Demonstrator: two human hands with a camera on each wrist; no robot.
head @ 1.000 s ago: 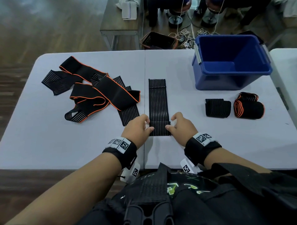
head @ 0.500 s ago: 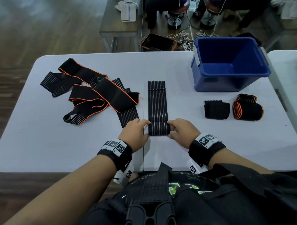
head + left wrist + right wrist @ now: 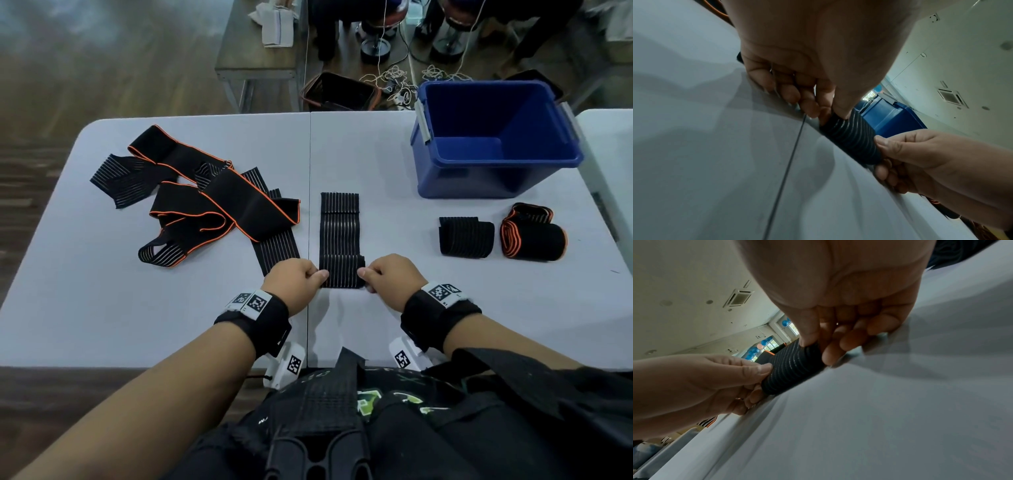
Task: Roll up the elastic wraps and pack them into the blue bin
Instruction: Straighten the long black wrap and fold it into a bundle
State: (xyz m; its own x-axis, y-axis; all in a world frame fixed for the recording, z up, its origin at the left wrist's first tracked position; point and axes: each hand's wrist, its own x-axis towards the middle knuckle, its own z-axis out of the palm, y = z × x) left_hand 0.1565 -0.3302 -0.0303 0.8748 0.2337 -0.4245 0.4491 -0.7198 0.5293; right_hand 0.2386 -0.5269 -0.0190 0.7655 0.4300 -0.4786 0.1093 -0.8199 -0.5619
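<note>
Both hands [image 3: 342, 279] pinching the wrap [image 3: 339, 236], its roll fatter than a second ago (bin [image 3: 493, 178] packing not yet begun).

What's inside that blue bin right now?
The blue bin shows only bare blue floor and walls, no wraps. Its near wall hides the floor strip closest to the person.

Our left hand [image 3: 294, 284] and right hand [image 3: 394, 281] pinch a half-rolled striped wrap [image 3: 340, 236] on the white table [image 3: 102, 308].
</note>
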